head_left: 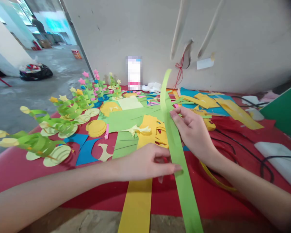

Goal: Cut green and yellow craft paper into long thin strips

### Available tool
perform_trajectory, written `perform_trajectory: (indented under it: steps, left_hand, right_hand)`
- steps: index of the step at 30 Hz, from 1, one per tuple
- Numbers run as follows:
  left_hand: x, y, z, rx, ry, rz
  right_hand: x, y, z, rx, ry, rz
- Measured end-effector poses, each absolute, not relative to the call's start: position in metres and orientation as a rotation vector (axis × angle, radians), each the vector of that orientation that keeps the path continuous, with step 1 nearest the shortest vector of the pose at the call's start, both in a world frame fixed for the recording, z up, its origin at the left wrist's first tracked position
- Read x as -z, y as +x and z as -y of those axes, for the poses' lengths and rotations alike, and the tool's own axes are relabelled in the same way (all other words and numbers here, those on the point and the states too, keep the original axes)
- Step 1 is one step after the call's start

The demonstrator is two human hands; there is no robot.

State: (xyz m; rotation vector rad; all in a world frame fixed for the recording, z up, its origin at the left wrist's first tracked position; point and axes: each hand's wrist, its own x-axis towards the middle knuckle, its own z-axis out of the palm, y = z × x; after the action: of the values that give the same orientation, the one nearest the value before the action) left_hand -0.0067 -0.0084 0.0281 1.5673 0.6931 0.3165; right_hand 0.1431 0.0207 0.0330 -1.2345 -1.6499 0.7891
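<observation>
**Green strip held at two points over red cloth**

Long green strip pinched in both hands above the red cloth. Left hand closed on the strip's left edge, low down, fingertips pressed flat on the paper, something small and pink-red half hidden under the fingers, too covered to name. Right hand closed on the strip higher up, thumb and fingers gripping it from the right side.

Long axis running near to far: lower end off the bottom of the picture, just right of the yellow strip; upper end rising past the right hand, tilted slightly left and curling up free in front of the wall. Strip flat and uncut along the stretch between the hands; no fold, slit or curl made in it yet, as far as can be seen.

Judged from the cloth: a good deal done already. Left of the green strip, a row of finished paper plants, green curled leaves on pale round bases with yellow and pink tips. Nearer the strip, a stack of yellow discs, blue offcuts and green sheets, some with slits cut in. Right of the strip, yellow and blue sheets lying loose, black cables across the cloth, and a green board at the far right. This strip apparently at an early stage, only held and lined up.
</observation>
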Motion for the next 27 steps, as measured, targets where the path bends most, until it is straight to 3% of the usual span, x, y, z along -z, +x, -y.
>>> perform_trajectory:
  steps: [9,17,27]
  left_hand:
    - [-0.030,-0.003,0.017,-0.338,1.540,-0.738]
    - [-0.046,-0.016,-0.007,-0.876,1.572,-0.949]
    - [-0.057,-0.025,-0.007,-0.712,1.767,-0.852]
  right_hand:
    - [-0.041,0.144,-0.020,-0.983,-1.169,1.561]
    - [-0.051,0.144,-0.010,-1.243,-1.106,1.800]
    - [-0.056,0.146,-0.005,-1.305,-0.966,1.817]
